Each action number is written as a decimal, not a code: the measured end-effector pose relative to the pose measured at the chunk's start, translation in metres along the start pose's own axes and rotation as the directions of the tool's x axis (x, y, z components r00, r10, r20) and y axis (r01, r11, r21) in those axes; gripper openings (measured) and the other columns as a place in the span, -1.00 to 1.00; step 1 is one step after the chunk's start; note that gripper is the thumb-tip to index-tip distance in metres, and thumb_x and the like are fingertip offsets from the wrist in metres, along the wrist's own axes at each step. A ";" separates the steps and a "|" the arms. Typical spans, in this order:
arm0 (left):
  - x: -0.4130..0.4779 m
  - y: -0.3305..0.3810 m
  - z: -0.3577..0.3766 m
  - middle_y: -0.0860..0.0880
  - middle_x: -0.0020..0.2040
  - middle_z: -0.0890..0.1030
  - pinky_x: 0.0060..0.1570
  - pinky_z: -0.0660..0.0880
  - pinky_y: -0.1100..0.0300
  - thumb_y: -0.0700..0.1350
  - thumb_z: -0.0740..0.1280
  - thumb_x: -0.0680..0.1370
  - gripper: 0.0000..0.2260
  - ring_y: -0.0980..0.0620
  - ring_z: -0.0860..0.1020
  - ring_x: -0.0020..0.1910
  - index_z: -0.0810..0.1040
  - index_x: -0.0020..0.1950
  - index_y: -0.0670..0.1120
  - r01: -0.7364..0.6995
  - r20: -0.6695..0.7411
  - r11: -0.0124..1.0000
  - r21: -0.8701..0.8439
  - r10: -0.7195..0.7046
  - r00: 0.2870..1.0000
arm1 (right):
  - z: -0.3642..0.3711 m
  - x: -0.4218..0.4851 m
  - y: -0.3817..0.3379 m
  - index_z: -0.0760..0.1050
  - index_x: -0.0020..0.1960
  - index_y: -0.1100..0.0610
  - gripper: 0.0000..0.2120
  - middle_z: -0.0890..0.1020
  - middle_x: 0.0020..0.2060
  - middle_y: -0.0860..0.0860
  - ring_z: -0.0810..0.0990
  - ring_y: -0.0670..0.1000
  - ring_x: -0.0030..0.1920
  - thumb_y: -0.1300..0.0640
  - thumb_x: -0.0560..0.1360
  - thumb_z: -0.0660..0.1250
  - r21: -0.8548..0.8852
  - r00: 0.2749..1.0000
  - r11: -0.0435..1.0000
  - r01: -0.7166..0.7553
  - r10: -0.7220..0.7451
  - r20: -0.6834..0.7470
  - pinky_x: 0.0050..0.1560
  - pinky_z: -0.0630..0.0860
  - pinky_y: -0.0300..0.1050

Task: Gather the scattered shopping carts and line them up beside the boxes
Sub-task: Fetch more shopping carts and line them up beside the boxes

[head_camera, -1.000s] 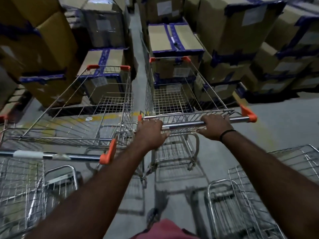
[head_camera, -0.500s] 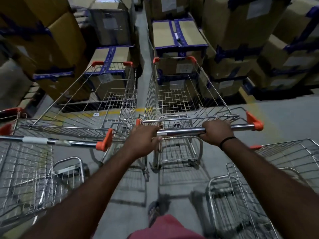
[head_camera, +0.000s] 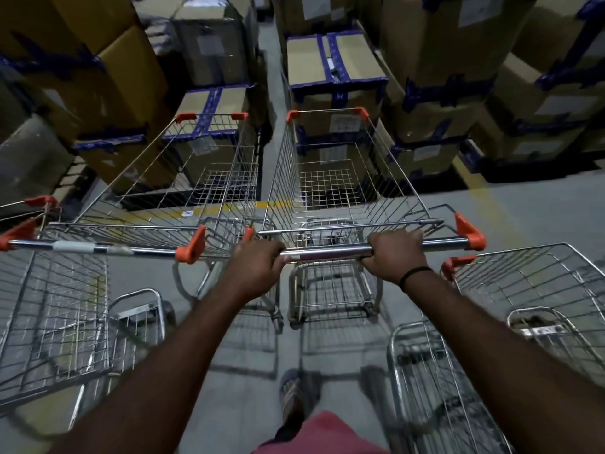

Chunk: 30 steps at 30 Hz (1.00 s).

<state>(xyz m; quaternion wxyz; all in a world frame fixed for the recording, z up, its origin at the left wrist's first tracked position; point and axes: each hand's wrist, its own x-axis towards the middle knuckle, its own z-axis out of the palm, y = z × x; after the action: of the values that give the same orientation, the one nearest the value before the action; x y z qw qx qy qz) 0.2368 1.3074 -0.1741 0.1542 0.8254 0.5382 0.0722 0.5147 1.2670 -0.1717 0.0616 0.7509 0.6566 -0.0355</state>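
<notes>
A wire shopping cart point(head_camera: 330, 178) with orange corner caps stands straight ahead, its nose close to the stacked cardboard boxes point(head_camera: 334, 70). My left hand point(head_camera: 258, 265) grips the left end of its chrome handle bar point(head_camera: 327, 255). My right hand point(head_camera: 394, 253) holds the bar further right, with the fingers reaching over it. A second cart point(head_camera: 183, 191) is parked just to the left, side by side with mine and also facing the boxes.
A third cart point(head_camera: 49, 309) sits at the near left and another cart point(head_camera: 530, 299) at the near right, both close to my arms. Tall box stacks point(head_camera: 491, 77) with blue tape fill the back. A narrow aisle point(head_camera: 270, 73) runs between them.
The cart and my hands have moved forward, closer to the boxes, drawing level with the cart on the left. My right fingers now stretch further over the bar.
</notes>
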 end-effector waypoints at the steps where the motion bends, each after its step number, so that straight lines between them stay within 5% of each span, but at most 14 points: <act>1: -0.004 -0.001 0.000 0.09 -0.05 0.62 0.49 0.15 -0.21 0.14 0.21 0.65 -0.80 -0.07 0.54 0.16 0.55 0.12 0.09 -0.003 -0.002 1.000 0.002 0.003 1.000 | 0.000 -0.004 -0.001 0.46 -0.06 -0.04 -0.74 0.64 -0.08 -0.04 0.60 0.11 0.04 -0.23 0.49 0.30 0.014 1.000 1.000 0.005 -0.005 -0.005 0.25 0.27 0.11; 8: -0.034 -0.004 -0.003 0.05 -0.03 0.65 0.47 0.19 -0.15 0.22 0.21 0.62 -0.70 -0.01 0.56 0.04 0.59 0.15 0.07 0.007 -0.057 0.999 0.053 -0.004 0.998 | 0.009 -0.032 -0.019 0.52 0.13 0.00 -0.67 0.64 0.01 0.01 0.55 0.13 0.13 -0.19 0.50 0.27 0.041 0.999 0.999 0.032 -0.032 -0.018 0.22 0.28 0.11; 14: -0.063 -0.016 -0.001 0.03 -0.11 0.63 0.45 0.19 -0.13 0.26 0.17 0.62 -0.69 -0.08 0.57 0.07 0.55 -0.02 0.08 0.012 -0.063 0.989 0.148 -0.003 0.998 | 0.016 -0.063 -0.040 0.52 0.04 -0.03 -0.77 0.64 -0.06 -0.04 0.54 0.12 0.11 -0.14 0.49 0.28 0.111 0.997 0.993 0.048 -0.041 -0.065 0.19 0.27 0.07; 21: -0.101 -0.028 0.004 0.06 -0.16 0.61 0.49 0.17 -0.16 0.39 -0.07 0.52 -0.45 -0.05 0.59 0.00 0.55 -0.06 0.05 -0.015 -0.074 0.980 0.199 0.030 0.997 | 0.026 -0.101 -0.057 0.53 0.06 -0.06 -0.74 0.63 -0.05 -0.06 0.54 0.09 0.10 -0.17 0.47 0.28 0.108 0.997 0.993 0.041 -0.034 -0.068 0.17 0.28 0.10; 27: -0.147 -0.022 0.004 0.01 -0.06 0.65 0.36 0.26 -0.10 0.42 -0.14 0.47 -0.34 -0.08 0.57 0.08 0.58 0.00 0.02 -0.022 -0.069 0.976 0.216 0.037 0.997 | 0.021 -0.143 -0.049 0.60 0.15 -0.04 -0.43 0.67 0.04 -0.02 0.59 0.08 0.13 -0.44 0.42 0.20 0.294 0.996 0.954 0.060 -0.076 0.046 0.24 0.34 0.03; 30: -0.167 -0.024 0.011 0.02 -0.07 0.65 0.40 0.25 -0.15 0.43 -0.10 0.49 -0.37 -0.07 0.57 0.11 0.59 -0.02 0.03 -0.040 -0.062 0.976 0.213 0.055 0.997 | 0.017 -0.175 -0.032 0.59 0.04 -0.04 -0.46 0.66 -0.04 -0.01 0.60 0.07 0.06 -0.48 0.47 0.18 0.385 0.995 0.923 -0.019 -0.020 0.096 0.14 0.45 -0.04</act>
<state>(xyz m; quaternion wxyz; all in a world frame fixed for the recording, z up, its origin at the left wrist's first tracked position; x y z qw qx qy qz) 0.1502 1.1619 -0.1846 0.0453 0.8469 0.5278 0.0462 0.4600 1.0972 -0.1662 -0.0554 0.7455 0.6331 -0.2007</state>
